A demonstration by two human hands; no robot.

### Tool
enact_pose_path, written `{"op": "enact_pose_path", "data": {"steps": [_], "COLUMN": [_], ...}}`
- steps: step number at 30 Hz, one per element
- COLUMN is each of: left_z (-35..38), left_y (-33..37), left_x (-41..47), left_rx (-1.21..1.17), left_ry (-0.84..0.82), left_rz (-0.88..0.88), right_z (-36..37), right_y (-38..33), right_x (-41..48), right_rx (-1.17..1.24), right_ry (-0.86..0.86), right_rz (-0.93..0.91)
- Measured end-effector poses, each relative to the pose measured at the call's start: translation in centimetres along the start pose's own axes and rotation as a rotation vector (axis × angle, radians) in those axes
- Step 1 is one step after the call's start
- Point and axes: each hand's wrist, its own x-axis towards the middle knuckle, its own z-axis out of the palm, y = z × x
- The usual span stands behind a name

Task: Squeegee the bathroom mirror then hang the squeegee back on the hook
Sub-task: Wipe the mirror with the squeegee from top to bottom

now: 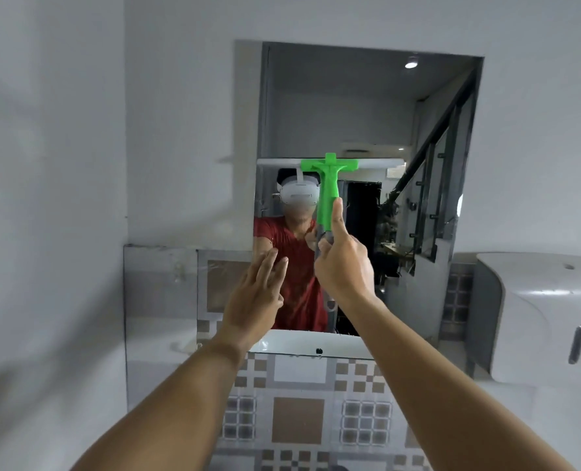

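The right hand (pixel 345 266), a little right of the frame's centre, is wrapped around the lower end of the squeegee (pixel 330 188), with the thumb laid straight up along the green handle. The grip sits low on the shaft, where the green plastic gives way to a grey section, and a small grey loop shows below the wrist, probably what goes over the hook. From there the handle rises to a green crosspiece and a long pale blade lying level across the mirror (pixel 367 107) about halfway up the glass, spanning most of its width.

The left hand (pixel 258 294), just left of centre, is empty, fingers straight and loosely together, reaching toward the lower left part of the mirror; whether the fingertips touch the glass I can't tell.

The tool looks light and stiff, moulded plastic with a softer edge strip, so one hand should manage it. That low hold gives reach, but pressure on the wide blade may go uneven, and a wet handle could turn in the palm. The thumb along the shaft helps steady it. The mirror is fragile, so firm, even pressure seems wiser than force.

I see no hook clearly. At the right edge hangs a white dispenser (pixel 537 317).
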Motion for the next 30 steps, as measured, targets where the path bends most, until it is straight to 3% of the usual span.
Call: {"op": "enact_pose_path", "data": {"steps": [11,16,30], "left_z": [2.2,0.8,-0.1], "left_y": [-1.2,-0.2,0.2], "left_x": [-0.1,-0.4,-0.5], "left_rx": [0.090,0.005,-0.012], "left_ry": [-0.132,-0.101,-0.122], "left_rz": [0.054,-0.016,-0.009], "right_z": [-6.9,-10.2,-13.5], "right_y": [2.7,5.4,9.7], "right_x": [1.9,2.8,0.9], "right_rx": [-0.540,-0.712,-0.617], "right_ry": [-0.066,-0.069,-0.089], "right_rz": [-0.200,-0.239,-0.026]}}
